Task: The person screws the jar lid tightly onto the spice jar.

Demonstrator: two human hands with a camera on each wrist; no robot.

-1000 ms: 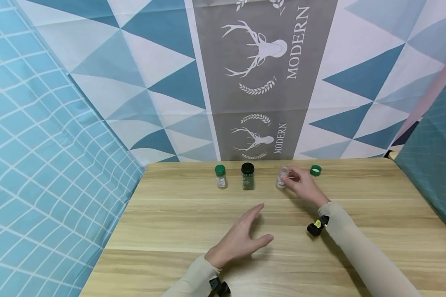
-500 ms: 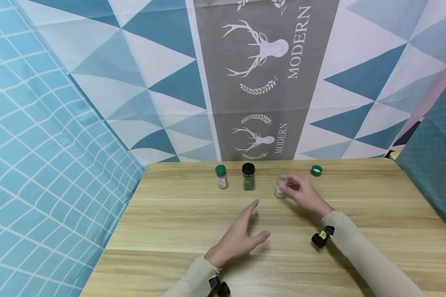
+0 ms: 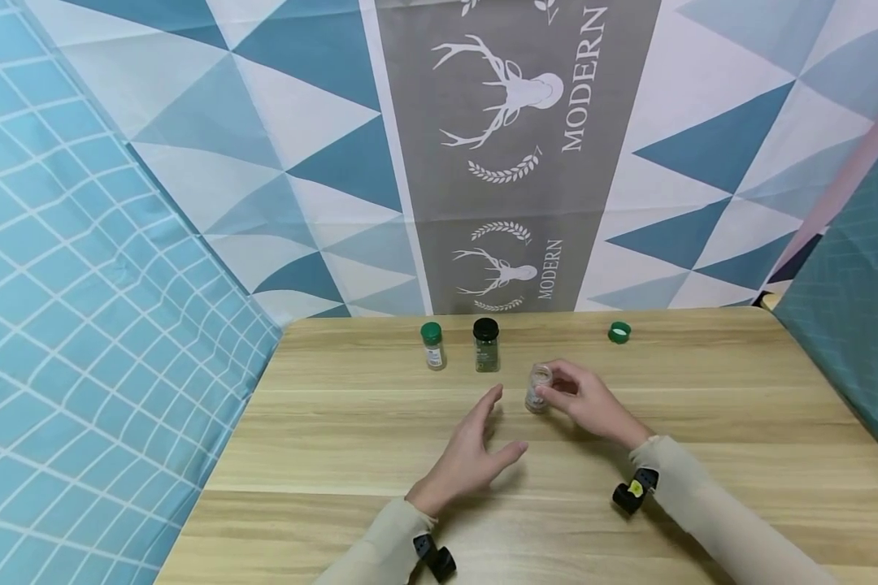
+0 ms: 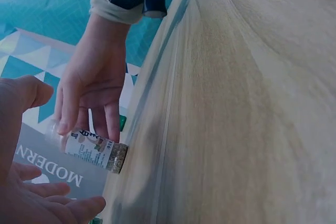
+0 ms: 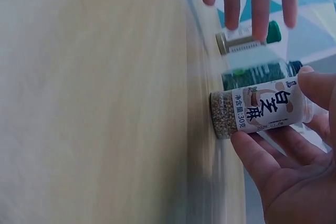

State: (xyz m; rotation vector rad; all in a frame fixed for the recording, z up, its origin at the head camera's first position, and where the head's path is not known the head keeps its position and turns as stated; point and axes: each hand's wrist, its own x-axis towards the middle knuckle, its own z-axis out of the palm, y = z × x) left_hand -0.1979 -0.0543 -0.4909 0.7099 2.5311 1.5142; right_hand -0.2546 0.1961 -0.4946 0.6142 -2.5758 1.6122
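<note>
My right hand (image 3: 584, 405) holds a small clear jar of white sesame seeds (image 3: 535, 396) between thumb and fingers. Its mouth is uncapped, and in the right wrist view the seeds (image 5: 224, 115) lie at the bottom below a white label (image 5: 268, 103). The jar tilts slightly, its base close over the table. To its left my left hand (image 3: 468, 455) hovers with fingers spread and thumb apart, holding nothing; the left wrist view shows its fingers (image 4: 58, 203) reaching toward the jar without touching it.
A green cap (image 3: 619, 332) lies at the back right of the wooden table (image 3: 322, 455). Toward the back edge stand a green-capped jar (image 3: 433, 348) and a black-capped jar of green herbs (image 3: 486, 346). Patterned cloths (image 3: 322, 146) hang behind and at the sides.
My right hand has brought the sesame jar forward and to the left, away from the green cap and closer to my left hand. The left hand has shifted only slightly.
</note>
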